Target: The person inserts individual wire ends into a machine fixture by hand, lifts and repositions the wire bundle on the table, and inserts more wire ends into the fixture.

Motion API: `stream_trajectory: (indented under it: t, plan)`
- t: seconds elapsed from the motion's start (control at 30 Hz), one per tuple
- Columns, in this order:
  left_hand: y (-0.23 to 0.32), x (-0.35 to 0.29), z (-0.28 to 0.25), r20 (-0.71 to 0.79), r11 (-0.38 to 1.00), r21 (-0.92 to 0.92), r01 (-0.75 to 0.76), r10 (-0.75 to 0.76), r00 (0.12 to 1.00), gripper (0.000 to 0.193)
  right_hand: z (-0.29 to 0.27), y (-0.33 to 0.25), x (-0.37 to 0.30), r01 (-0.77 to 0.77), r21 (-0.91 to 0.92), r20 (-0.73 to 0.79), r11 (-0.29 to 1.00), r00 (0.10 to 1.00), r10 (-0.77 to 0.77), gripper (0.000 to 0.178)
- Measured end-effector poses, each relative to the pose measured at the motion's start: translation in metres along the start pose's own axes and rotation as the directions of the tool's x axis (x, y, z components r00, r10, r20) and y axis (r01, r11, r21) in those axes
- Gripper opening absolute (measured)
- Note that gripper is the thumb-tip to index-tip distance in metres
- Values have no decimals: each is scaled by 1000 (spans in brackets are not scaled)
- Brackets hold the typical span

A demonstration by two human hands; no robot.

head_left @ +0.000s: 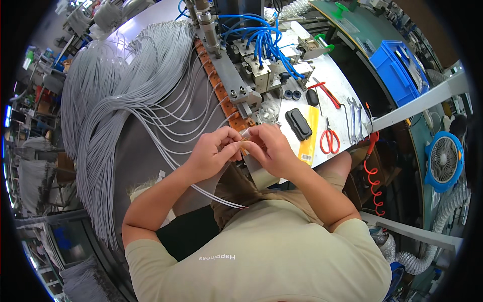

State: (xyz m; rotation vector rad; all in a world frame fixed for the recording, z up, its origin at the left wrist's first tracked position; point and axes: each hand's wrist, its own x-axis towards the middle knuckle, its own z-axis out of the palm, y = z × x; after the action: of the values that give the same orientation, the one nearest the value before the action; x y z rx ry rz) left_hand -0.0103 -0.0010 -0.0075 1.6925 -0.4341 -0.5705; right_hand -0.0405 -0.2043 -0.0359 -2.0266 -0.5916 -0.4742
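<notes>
My left hand [215, 152] and my right hand [274, 150] meet in front of my body at the near end of a row of orange blocks [220, 90]. The fingers of both are pinched together at the tips. A small orange-yellow bit shows between the fingertips, too small and covered to name. Thin grey cables [156, 113] run from a big bundle [95, 116] on the left toward the orange blocks. A few of them pass under my left forearm, and their dark reddish ends lie near my lap.
Behind my hands stands a metal machine [261, 70] with blue air tubes [261, 35]. Red-handled scissors [329, 141], wrenches [353, 118], a black case [298, 124] and a yellow packet [309, 136] lie to the right. Beyond are a coiled red hose [372, 181], blue bin [397, 73] and fan [444, 161].
</notes>
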Motion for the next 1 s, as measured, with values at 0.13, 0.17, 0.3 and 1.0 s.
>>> stream_trajectory:
  t: [0.13, 0.17, 0.3, 1.0]
  plan:
    - [-2, 4, 8, -127, 911, 359, -206, 266, 955, 17, 1, 11, 7, -3, -130, -50, 991, 999, -3, 15]
    - [-2, 4, 9, -154, 812, 518, -271, 400, 904, 19, 0, 16, 8, 2, -190, -71, 982, 997, -16, 15]
    - [7, -5, 0, 402, 687, 562, -460, 259, 878, 22, 6, 49, 0, -556, 225, -98, 800, 804, 587, 18]
    - [-6, 5, -2, 62, 997, 58, -41, 38, 997, 24, 1, 35, -6, -636, 423, 16, 645, 717, 697, 17]
